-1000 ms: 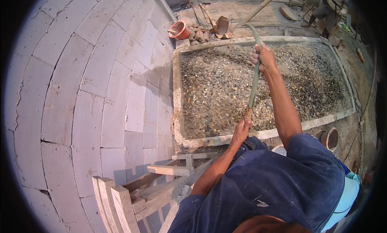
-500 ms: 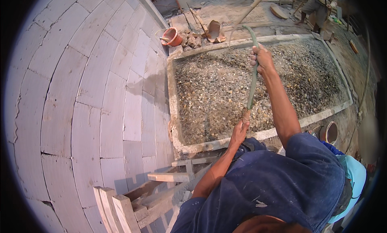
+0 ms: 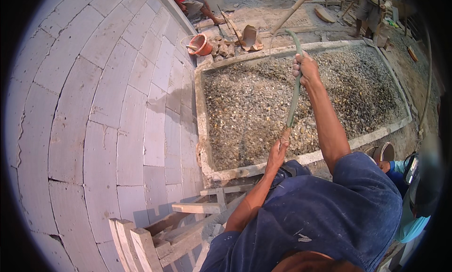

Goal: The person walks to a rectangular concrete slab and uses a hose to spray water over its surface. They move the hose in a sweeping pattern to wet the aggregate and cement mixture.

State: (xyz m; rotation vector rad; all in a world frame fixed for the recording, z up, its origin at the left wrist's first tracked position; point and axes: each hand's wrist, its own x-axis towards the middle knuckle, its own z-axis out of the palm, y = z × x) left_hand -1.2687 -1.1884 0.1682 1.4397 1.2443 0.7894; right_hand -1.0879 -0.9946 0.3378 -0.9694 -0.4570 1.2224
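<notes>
A green hose [image 3: 294, 102] runs up in front of me, its far end bent over to the left. My right hand [image 3: 307, 68] is closed round its upper part, arm stretched forward. Lower down, my left hand [image 3: 278, 152] is closed on the hose's brownish lower end, close to my body. Below the hose lies a wide bed of wet gravel [image 3: 254, 102], framed by a low pale rim [image 3: 202, 126]. Whether water leaves the far end of the hose is too faint to tell.
A pale block wall [image 3: 113, 102] rises at left, with wooden framing [image 3: 197, 207] at its foot. An orange bucket [image 3: 201, 45] stands by the far left corner. Another bucket [image 3: 385, 152] and a co-worker in light blue [image 3: 414, 229] are close at right. Two people [image 3: 374, 10] are farther back.
The co-worker at right has turned and brought a hand near the bucket. A person in red has come into view at the upper left. My hands and the hose have barely moved.
</notes>
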